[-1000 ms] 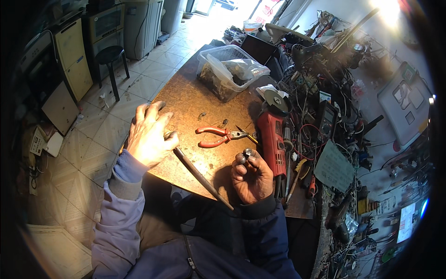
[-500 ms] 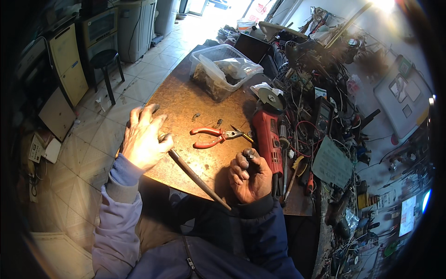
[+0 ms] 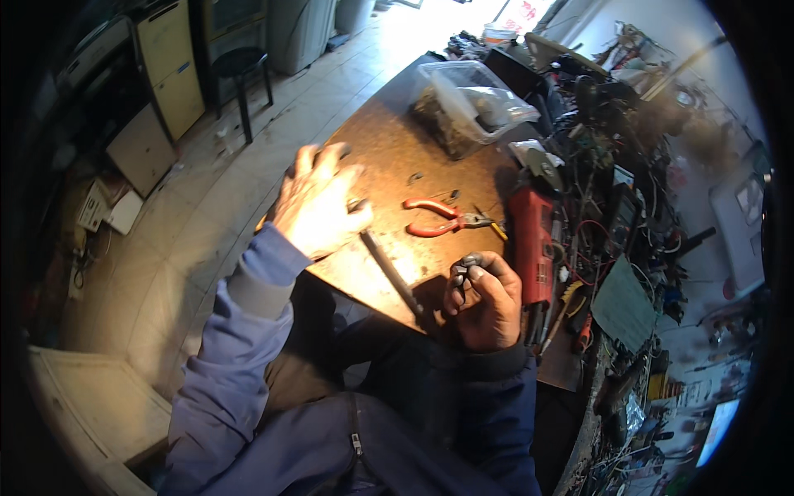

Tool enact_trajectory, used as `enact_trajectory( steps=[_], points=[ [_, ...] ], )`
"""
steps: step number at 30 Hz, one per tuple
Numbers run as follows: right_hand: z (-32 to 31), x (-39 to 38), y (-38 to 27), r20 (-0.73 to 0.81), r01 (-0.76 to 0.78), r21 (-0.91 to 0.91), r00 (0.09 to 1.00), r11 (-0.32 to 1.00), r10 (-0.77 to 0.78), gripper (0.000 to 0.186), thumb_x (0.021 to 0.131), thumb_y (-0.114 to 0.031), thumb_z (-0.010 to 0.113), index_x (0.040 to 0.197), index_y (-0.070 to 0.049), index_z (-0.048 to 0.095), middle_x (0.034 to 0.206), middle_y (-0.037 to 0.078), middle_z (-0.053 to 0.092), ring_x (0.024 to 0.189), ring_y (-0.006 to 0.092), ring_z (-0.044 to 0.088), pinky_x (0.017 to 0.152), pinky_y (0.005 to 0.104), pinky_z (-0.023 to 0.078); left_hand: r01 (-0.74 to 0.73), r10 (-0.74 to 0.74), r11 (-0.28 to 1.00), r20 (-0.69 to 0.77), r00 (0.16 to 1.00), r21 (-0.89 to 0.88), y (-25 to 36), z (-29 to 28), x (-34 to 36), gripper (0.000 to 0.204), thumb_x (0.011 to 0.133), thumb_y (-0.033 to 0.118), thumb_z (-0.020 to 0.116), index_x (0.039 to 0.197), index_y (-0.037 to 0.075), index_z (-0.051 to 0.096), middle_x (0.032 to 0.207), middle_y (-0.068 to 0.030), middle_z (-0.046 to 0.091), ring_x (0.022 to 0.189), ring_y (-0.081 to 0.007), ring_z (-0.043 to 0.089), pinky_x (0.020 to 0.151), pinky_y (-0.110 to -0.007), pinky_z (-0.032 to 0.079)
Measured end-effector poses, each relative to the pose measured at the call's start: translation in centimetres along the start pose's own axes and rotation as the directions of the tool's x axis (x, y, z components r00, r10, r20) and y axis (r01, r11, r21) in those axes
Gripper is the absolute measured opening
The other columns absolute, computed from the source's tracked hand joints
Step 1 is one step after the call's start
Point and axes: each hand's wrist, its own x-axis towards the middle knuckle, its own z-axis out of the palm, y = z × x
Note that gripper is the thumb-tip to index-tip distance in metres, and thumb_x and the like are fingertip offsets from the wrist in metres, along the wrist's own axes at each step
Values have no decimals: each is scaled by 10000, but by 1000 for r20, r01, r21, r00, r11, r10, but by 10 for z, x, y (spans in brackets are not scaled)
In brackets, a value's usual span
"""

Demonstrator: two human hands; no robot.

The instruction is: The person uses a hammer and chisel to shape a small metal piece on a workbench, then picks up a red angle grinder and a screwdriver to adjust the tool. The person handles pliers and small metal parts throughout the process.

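Desk (image 3: 376, 140): brown top, extending beyond the left hand (image 3: 318, 202) and the right hand (image 3: 488, 302). Clear plastic tub (image 3: 451, 136): on the desk, well beyond the right hand. Red power tool (image 3: 529, 244): just beyond and to the right of the right hand. Dark rod (image 3: 393, 269): slanting between the hands, its upper end at the left thumb. Left hand: fingers spread, slightly bent; cannot tell whether it grips the rod. Right hand: fingers pinched around a small part. Red-handled pliers (image 3: 438, 223): between the hands, slightly beyond the right. Small dark metal part (image 3: 465, 266): at the right fingertips.
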Motion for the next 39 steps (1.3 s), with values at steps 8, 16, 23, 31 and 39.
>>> enact_trajectory(
  steps=[8,16,23,31,39],
  points=[
    [25,-5,-8,443,461,-863,887,204,-132,153,850,-15,775,991,-8,717,848,120,676,720,226,683,659,320,524,66,-64,997,66,996,-37,1,-1,-1,549,854,346,716,1304,32,691,1520,-195,498,1427,-412,398,1100,-587,454],
    [34,-5,-1,438,452,-890,886,69,-153,178,783,44,788,948,15,725,867,141,705,762,254,719,700,324,559,37,-36,998,34,999,-44,-2,3,-1,542,860,361,706,1290,31,694,1524,-201,497,1427,-446,392,1080,-597,459],
    [34,-9,6,433,442,-897,877,-4,-206,206,771,87,788,962,29,737,906,145,736,788,224,738,733,296,571,5,-5,1000,-5,1000,-21,-4,7,-2,535,858,359,709,1275,25,698,1506,-199,507,1408,-452,404,1072,-588,468],
    [39,-15,14,393,412,-911,876,8,-280,201,742,54,792,905,-25,707,838,142,687,762,331,682,686,394,552,-2,3,994,1,1000,-110,-6,5,-2,472,870,384,697,1154,8,689,1510,-258,485,1416,-477,379,1018,-663,453],
    [45,-12,20,412,419,-906,853,-50,-322,159,771,56,796,901,-2,726,863,123,714,765,226,731,678,308,561,16,-12,996,43,999,-91,-4,3,-1,532,877,389,699,1255,15,687,1522,-225,457,1426,-443,364,1071,-629,430]
  ],
)
